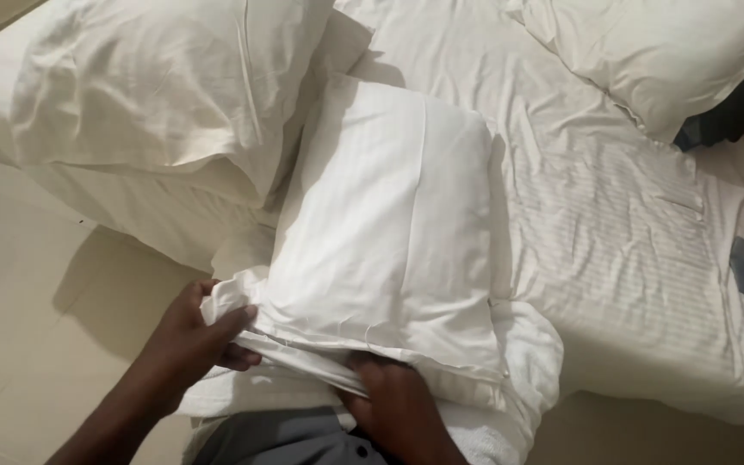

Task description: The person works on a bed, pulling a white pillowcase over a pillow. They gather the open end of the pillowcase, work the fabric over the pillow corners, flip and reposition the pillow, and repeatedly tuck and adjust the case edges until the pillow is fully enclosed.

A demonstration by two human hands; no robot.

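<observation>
A white pillow [389,215] in a white pillowcase lies lengthwise across the bed's near edge, its open end toward me. My left hand [195,331] grips the bunched hem of the pillowcase at its near left corner. My right hand [398,400] is tucked under the near end of the pillow, its fingers partly hidden inside the fabric fold. A folded white towel or cloth [518,362] lies under the pillow's near end.
A second white pillow [157,86] sits at the upper left on the bed, a third [665,52] at the upper right. The striped white sheet [613,232] covers the bed. Dark cloth [734,112] lies at the right edge. Beige tiled floor [27,293] spreads on the left.
</observation>
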